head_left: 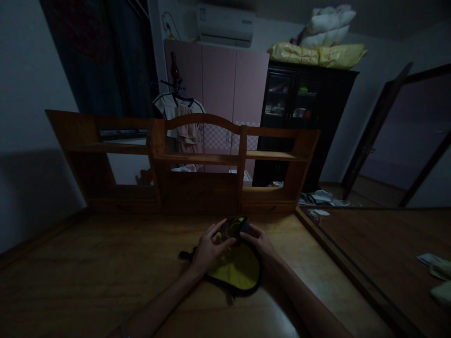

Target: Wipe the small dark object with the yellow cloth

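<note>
A yellow pouch with black trim [237, 271] lies on the wooden desk [105, 277] in front of me. Both hands meet at its far end. My left hand [208, 249] curls its fingers around a small dark round object [233, 229] at the pouch's top. From the other side, my right hand [260, 240] pinches the same dark object. What the object is stays unclear in the dim light. A black strap end [185, 256] sticks out left of the pouch.
A wooden shelf unit [183, 159] stands at the desk's back edge. Behind it are a pink wardrobe [225, 89], hanging clothes [183, 122] and a dark glass cabinet [299, 108]. A second wooden surface [387, 253] with papers [437, 272] lies to the right.
</note>
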Available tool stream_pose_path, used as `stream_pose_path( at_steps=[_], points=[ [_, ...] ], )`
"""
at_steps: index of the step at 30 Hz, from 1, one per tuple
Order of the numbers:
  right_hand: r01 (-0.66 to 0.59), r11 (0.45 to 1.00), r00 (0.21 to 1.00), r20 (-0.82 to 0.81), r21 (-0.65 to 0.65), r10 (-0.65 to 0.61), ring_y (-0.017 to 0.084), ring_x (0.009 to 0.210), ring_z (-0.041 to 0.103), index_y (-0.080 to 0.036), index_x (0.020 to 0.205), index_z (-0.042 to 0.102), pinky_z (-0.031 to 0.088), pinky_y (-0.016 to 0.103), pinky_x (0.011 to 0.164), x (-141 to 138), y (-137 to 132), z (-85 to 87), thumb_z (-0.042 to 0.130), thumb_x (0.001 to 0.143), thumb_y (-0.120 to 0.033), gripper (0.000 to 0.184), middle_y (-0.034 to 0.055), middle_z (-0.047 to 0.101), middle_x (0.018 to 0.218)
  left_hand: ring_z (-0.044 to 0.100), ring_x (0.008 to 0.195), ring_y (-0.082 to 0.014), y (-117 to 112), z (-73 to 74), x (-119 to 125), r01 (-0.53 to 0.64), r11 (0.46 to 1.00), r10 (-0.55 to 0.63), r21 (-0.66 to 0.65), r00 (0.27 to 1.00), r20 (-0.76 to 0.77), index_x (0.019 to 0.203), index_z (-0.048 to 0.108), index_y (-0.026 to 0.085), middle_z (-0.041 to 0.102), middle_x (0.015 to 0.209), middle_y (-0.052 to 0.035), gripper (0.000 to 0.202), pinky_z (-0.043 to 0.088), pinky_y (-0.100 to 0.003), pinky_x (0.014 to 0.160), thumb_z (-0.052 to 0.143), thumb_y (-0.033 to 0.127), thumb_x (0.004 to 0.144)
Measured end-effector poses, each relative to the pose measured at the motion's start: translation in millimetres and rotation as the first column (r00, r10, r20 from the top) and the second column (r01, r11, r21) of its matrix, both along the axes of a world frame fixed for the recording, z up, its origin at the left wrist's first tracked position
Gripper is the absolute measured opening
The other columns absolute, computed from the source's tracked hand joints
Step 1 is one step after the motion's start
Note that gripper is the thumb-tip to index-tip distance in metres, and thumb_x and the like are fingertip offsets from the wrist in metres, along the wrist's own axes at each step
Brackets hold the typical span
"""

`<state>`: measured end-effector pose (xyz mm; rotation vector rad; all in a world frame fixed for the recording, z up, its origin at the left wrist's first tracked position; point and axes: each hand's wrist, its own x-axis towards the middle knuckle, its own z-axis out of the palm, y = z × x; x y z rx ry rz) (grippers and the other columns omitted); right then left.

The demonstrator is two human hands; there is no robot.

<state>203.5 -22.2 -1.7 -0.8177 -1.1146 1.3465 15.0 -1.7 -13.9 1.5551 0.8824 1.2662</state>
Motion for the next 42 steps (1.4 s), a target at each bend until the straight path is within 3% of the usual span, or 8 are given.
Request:
stream_pose_path(
  at_steps=[10,18,25,33,42],
  points=[
    [0.002,1.0,0.999,0.035,0.018,-0.002,0.029,0.101,0.064,-0.019,0.113,0.065,0.051,0.042,0.087,1.6,2.4,-0.5,0.079,0.069,-0.029,0.047,0.0106,0.065,0.121,0.067,0.06,-0.012,-0.6,0.2,0.4,0.009,1.0,-0.01,-0.01,1.0,-0.009,0.133,0.051,0.023,0.053,0.131,-0.0128,0.069,0.056,-0.024,0.051,0.076,0.043,0.072],
    [0.005,0.999,0.999,0.036,0.04,-0.007,0.029,0.104,0.063,-0.021,0.113,0.065,0.051,0.04,0.088,2.5,4.9,-4.1,0.08,0.066,-0.027,0.05,0.0081,0.066,0.119,0.069,0.081,-0.0195,-2.5,1.3,1.7,0.022,1.0,-0.022,0.01,1.0,0.017,0.13,0.054,0.021,0.055,0.13,-0.0121,0.064,0.06,-0.026,0.06,0.075,0.041,0.073],
    [0.005,0.997,0.998,0.064,0.079,-0.01,0.028,0.103,0.064,-0.021,0.111,0.065,0.05,0.04,0.09,4.8,7.8,-8.8,0.079,0.067,-0.026,0.046,0.0077,0.066,0.118,0.069,0.066,-0.0157,-3.7,0.6,1.9,0.027,0.999,-0.027,-0.04,1.0,0.007,0.13,0.053,0.019,0.063,0.12,-0.0116,0.062,0.059,-0.026,0.055,0.074,0.038,0.075],
    [0.015,0.999,0.999,0.042,0.047,-0.017,0.028,0.097,0.066,-0.019,0.108,0.067,0.051,0.039,0.086,-0.5,-0.7,3.2,0.08,0.068,-0.029,0.044,0.0098,0.068,0.114,0.065,0.05,-0.0135,3.6,-4.6,-0.8,0.035,0.99,-0.025,-0.134,0.997,0.072,0.133,0.048,0.015,0.068,0.107,-0.012,0.066,0.057,-0.025,0.047,0.072,0.041,0.077],
    [0.015,1.0,0.999,0.048,0.018,-0.016,0.028,0.096,0.066,-0.018,0.107,0.068,0.051,0.041,0.087,1.6,2.8,1.3,0.08,0.069,-0.034,0.043,0.0102,0.069,0.112,0.066,0.054,-0.013,2.1,0.7,-0.5,0.024,0.989,0.0,-0.147,0.987,0.158,0.129,0.049,0.015,0.061,0.123,-0.0152,0.064,0.059,-0.027,0.048,0.072,0.042,0.076]
  ],
)
